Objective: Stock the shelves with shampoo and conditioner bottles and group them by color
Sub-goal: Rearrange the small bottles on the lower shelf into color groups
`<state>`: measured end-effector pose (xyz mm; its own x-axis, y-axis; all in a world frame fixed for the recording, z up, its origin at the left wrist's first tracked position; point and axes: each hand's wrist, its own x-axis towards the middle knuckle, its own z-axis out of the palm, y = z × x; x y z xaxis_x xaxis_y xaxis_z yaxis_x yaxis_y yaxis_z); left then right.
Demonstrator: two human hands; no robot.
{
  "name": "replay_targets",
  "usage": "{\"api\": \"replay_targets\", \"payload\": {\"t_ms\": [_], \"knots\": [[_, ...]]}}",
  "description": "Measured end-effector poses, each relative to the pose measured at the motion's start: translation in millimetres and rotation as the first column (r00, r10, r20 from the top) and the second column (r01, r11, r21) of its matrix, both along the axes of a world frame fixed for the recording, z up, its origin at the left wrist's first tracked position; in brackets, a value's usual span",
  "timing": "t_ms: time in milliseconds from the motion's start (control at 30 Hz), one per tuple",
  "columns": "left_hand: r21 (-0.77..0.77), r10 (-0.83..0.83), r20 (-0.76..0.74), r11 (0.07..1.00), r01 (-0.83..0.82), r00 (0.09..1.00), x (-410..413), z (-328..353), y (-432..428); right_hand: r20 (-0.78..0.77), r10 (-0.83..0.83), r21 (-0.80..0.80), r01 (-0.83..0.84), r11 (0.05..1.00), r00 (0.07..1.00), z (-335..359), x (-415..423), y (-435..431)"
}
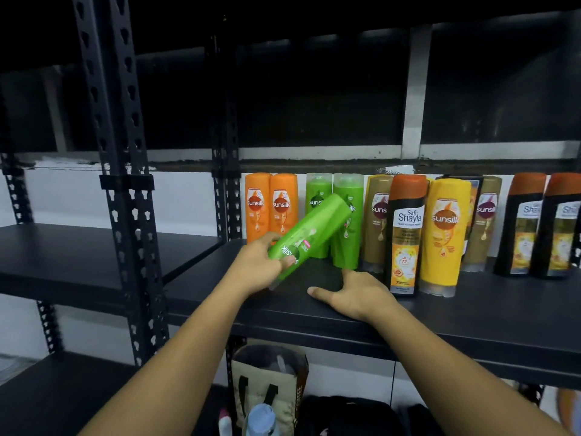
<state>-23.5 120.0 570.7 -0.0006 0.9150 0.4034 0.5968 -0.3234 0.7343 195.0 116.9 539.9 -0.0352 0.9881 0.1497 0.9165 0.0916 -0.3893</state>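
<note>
A black metal rack (125, 215) fills the view, its main shelf (471, 313) running from the centre out toward 3 o'clock. Along the back of the shelf stands a row of bottles, caps down. From the 9 o'clock end come two orange bottles (258, 206), two green bottles (350, 253) and a gold bottle (375, 221). A black Safi Shayla bottle (405, 234) and a yellow bottle (446, 234) are set forward of the row. A second gold bottle (485, 228) and two more black bottles (522, 225) close the 3 o'clock end.

At 6 o'clock, under the shelf, sits an open carrier bag (270, 382).

The left hand (256, 265), fingers curled round a third green bottle (314, 234), holds it tilted in front of the standing green pair. Its clear cap points to 7 o'clock and its base to 1 o'clock; whether the cap touches the shelf cannot be told.

The right hand (352, 294) lies palm-down on the shelf, fingers spread and holding nothing. Its thumb points to 9 o'clock, and its forefinger is just beside the foot of the green bottle nearer 3 o'clock.
</note>
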Motion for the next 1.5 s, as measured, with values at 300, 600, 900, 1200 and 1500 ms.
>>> {"api": "replay_targets", "payload": {"t_ms": [300,600,900,1200,1500], "knots": [[-0.041,0.031,-0.206,0.998,-0.040,0.978,-27.8,-3.9,-9.7,0.051,-0.014,-0.006,0.014,1.000,0.999,0.1,-0.5,-0.9],[0.018,-0.039,0.134,0.999,0.036,0.990,-43.3,21.5,-16.6,0.066,-0.007,-0.003,0.007,1.000,0.998,-1.4,0.5,-1.2],[0.210,-0.237,0.432,0.965,0.158,0.870,-1.1,79.4,9.0,0.041,0.031,0.012,-0.031,0.999,0.999,-2.0,-1.2,0.2],[0.139,-0.287,0.304,0.957,0.256,0.908,18.3,40.1,12.2,0.064,0.043,0.005,-0.044,0.999,0.997,0.7,0.9,-0.6],[0.047,-0.196,0.163,0.980,0.191,0.967,28.9,-5.5,32.2,0.181,0.088,-0.039,-0.083,0.996,0.980,8.2,-3.4,-9.5]]}}
